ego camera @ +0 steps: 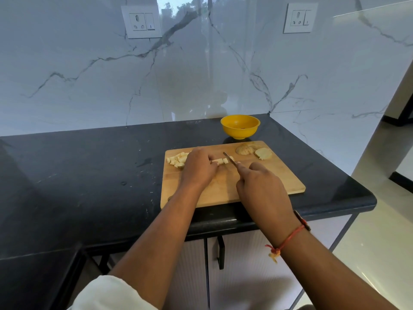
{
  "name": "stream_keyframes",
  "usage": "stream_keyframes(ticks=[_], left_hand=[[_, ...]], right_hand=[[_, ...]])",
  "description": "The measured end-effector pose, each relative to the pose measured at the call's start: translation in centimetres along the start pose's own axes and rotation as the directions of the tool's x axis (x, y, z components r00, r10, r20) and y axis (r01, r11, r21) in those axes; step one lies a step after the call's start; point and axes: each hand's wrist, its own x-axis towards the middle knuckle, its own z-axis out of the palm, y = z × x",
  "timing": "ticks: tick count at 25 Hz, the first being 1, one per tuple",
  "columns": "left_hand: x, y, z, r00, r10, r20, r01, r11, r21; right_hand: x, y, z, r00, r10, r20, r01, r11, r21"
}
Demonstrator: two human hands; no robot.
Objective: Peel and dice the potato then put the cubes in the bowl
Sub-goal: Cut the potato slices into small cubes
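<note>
Wooden board (268, 182) lies on the black counter (89, 175). The left hand (199, 168) curls its fingers down onto a pale potato strip (220, 161) near the board's middle, and the strip pokes out at the hand's 3 o'clock. The right hand (261, 189), at the strip's 5 o'clock, grips a knife (230, 159) whose blade crosses the strip's free end. Cubes (177, 161) sit piled at the left hand's 10 o'clock. Larger potato pieces (263, 153) rest at the board's 1 o'clock corner. The yellow bowl (240, 126) stands just beyond them, off the board.

Dim, soft daylight, with a window reflected in the glossy marble wall (201, 63); wide-angle bending at edges.
</note>
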Motion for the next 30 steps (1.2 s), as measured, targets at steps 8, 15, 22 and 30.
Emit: stream_keyframes(ticks=[8, 15, 22, 30], left_hand=[[0.3, -0.1, 0.1, 0.999, -0.013, 0.040, 0.014, 0.999, -0.037], [0.4, -0.1, 0.2, 1.000, -0.011, 0.024, 0.011, 1.000, -0.021], [0.4, -0.2, 0.3, 0.999, -0.038, 0.003, 0.038, 0.999, -0.033], [0.3, -0.2, 0.1, 0.998, -0.064, -0.015, 0.064, 0.998, -0.005]], right_hand=[[1.4, -1.3, 1.2, 1.000, -0.012, 0.007, 0.012, 0.997, 0.082], [2.5, -1.7, 1.7, 0.997, -0.039, 0.065, 0.036, 0.998, 0.053], [-0.3, -1.2, -0.3, 0.993, 0.001, 0.122, 0.000, 1.000, -0.006], [0.9, -1.6, 0.5, 1.000, 0.000, 0.013, -0.001, 0.999, 0.053]])
